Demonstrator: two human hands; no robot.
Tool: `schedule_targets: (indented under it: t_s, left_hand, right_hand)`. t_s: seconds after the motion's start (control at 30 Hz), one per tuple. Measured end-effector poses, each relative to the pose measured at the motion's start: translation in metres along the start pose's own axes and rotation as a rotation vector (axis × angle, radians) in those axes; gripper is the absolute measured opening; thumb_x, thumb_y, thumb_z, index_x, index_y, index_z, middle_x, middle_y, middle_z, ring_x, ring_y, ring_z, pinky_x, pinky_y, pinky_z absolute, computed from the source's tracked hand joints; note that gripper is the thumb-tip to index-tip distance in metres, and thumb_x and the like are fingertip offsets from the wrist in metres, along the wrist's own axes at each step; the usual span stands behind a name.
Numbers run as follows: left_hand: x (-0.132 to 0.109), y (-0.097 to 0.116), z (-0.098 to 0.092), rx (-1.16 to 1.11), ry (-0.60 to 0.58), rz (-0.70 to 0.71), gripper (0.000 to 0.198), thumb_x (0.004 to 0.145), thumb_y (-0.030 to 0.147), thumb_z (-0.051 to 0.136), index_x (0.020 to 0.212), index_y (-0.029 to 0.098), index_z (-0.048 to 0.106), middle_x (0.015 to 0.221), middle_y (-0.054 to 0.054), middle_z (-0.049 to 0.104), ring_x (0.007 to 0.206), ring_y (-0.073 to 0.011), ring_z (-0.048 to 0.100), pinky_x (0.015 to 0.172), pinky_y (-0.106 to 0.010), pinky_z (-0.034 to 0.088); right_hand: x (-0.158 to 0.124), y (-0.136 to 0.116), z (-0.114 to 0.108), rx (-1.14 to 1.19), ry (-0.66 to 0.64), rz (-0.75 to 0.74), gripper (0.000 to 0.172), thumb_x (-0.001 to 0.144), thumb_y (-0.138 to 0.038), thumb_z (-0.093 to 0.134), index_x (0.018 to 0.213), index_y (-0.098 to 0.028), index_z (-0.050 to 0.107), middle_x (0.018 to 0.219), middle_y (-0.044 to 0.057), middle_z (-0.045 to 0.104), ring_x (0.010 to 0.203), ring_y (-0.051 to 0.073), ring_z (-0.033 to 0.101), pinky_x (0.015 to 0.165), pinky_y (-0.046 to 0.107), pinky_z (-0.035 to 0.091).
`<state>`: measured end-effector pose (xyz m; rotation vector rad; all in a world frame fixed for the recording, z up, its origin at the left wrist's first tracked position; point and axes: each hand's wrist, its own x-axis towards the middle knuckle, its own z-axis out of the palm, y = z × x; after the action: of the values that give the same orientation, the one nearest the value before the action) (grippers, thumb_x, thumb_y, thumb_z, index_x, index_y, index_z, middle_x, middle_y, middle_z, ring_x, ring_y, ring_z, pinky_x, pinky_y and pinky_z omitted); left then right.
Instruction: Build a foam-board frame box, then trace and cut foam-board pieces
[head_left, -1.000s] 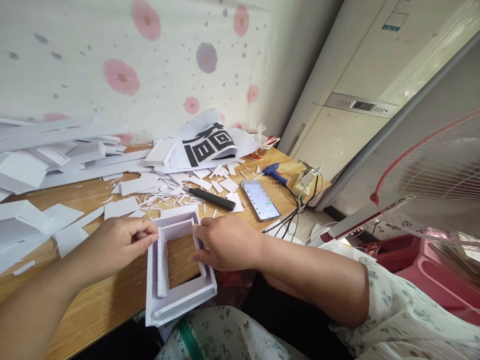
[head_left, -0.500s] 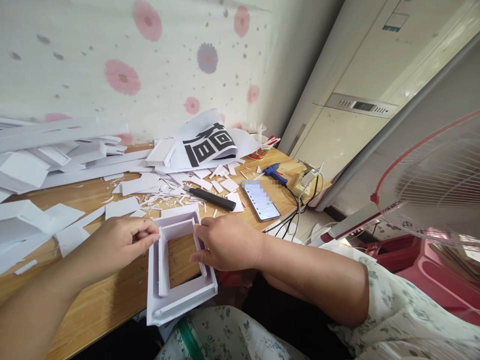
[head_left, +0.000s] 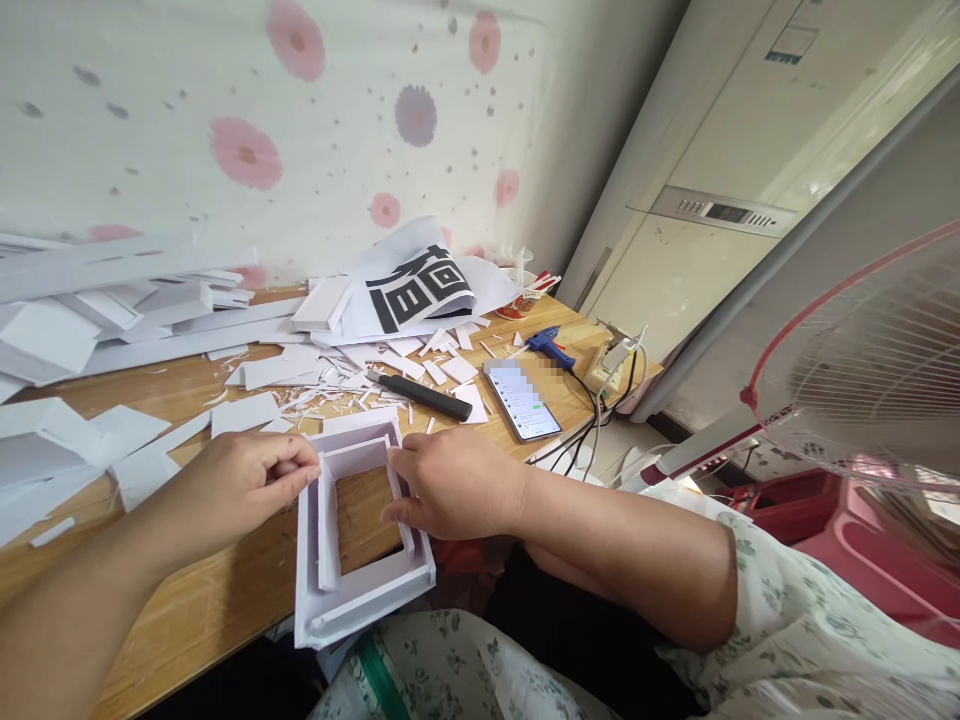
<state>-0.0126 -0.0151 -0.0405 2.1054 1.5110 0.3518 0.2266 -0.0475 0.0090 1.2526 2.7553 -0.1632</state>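
Observation:
A white foam-board frame [head_left: 360,592], rectangular with an outer and an inner wall, lies at the front edge of the table, its near end sticking out past the edge. Wood shows through its opening. My left hand [head_left: 262,475] pinches the upper part of its left wall between thumb and curled fingers. My right hand [head_left: 454,485] grips the right walls, thumb on the inner side; the fingers on the far side are partly hidden. Just beyond the frame lies a black utility knife [head_left: 424,395].
White board scraps [head_left: 277,372] litter the table [head_left: 217,610]. A phone [head_left: 521,400], a blue glue gun [head_left: 551,346] and a power strip [head_left: 607,362] with cables lie to the right. Printed paper [head_left: 420,290] rests behind. A fan [head_left: 862,360] stands at far right.

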Motion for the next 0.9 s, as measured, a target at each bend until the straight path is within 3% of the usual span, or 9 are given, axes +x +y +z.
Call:
schedule_targets:
  t_s: [0.9]
  left_hand:
    - [0.0019,-0.0013,0.002,-0.001,0.003,0.012,0.044,0.075,0.061,0.044,0.075,0.024,0.066,0.064,0.002,0.065,0.06,-0.0168,0.056,0.061,-0.028,0.04]
  right_hand:
    - [0.0008,-0.0014,-0.0033,-0.014,-0.038,0.009,0.038,0.092,-0.044,0.053,0.105,-0.011,0.066,0.104,0.012,0.07,0.089,0.026,0.069,0.064,0.033,0.048]
